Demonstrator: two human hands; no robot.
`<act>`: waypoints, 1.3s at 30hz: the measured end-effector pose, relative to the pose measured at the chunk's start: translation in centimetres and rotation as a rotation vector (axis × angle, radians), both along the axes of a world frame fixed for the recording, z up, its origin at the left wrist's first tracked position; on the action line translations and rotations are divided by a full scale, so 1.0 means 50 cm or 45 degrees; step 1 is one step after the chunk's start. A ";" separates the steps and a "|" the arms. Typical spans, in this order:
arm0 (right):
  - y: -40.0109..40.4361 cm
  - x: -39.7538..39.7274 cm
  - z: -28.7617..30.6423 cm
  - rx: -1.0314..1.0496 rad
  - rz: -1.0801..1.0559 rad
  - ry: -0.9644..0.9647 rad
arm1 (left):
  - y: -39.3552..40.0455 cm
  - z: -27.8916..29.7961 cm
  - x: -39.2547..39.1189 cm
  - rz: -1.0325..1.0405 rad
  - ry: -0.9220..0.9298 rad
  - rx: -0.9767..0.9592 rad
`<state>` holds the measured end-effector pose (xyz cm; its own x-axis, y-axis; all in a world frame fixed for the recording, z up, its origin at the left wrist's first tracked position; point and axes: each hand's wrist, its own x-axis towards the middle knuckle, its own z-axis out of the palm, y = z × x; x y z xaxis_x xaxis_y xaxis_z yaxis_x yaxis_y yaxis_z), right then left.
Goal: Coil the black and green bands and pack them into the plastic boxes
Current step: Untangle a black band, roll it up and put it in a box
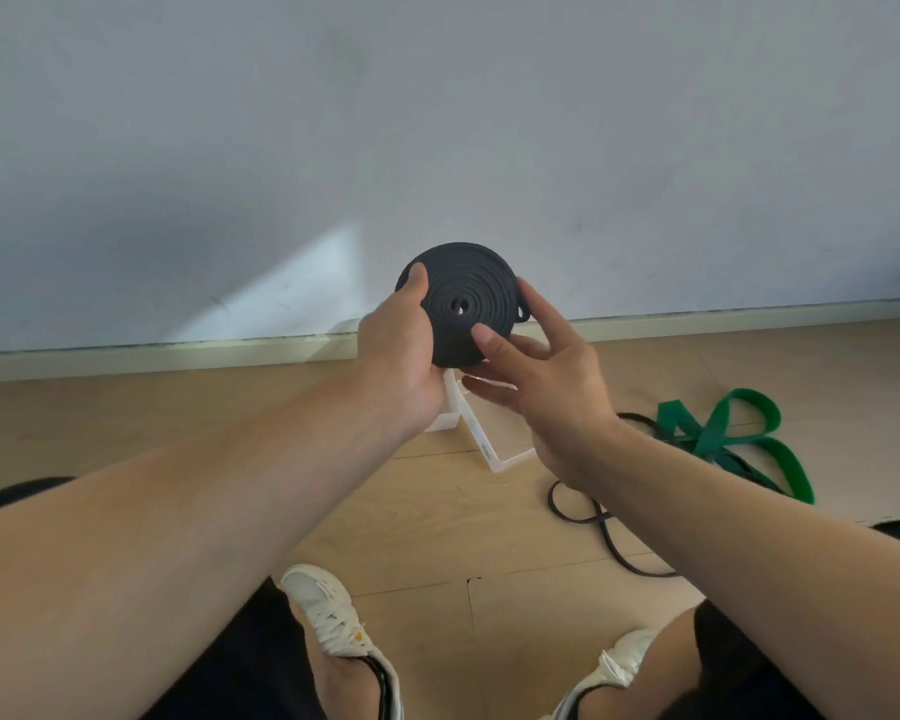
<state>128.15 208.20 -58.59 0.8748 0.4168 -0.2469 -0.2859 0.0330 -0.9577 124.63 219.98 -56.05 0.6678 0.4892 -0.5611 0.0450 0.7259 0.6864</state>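
Note:
A black band (463,298) is wound into a flat round coil and held up in front of the wall. My left hand (401,350) grips the coil's left edge, thumb on its face. My right hand (536,392) holds the coil's lower right edge, thumb pressed on its face and fingers behind. Below the hands stand clear plastic boxes (489,449) on the floor, mostly hidden by my hands. A loose green band (718,433) lies in loops on the floor to the right. A thin black band (588,517) lies uncoiled beside it.
The wooden floor (230,407) meets a pale wall (437,122) along a skirting board just behind the boxes. My two feet in white shoes (333,610) are at the bottom of the view, with bare floor between them and the boxes.

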 end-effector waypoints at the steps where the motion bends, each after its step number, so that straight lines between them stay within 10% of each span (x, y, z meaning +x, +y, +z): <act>1: 0.006 -0.003 -0.002 -0.015 -0.012 -0.003 | 0.007 -0.006 0.001 0.000 0.054 0.063; 16: 0.101 0.133 -0.328 -0.420 -0.128 0.478 | 0.209 -0.374 0.026 -0.814 1.025 0.955; 26: 0.262 0.247 -0.508 -0.689 -0.130 0.711 | 0.253 -0.580 0.124 -0.985 0.925 1.106; 39: 0.272 0.322 -0.558 -1.184 0.404 0.349 | 0.245 -0.636 0.140 -0.913 1.089 1.367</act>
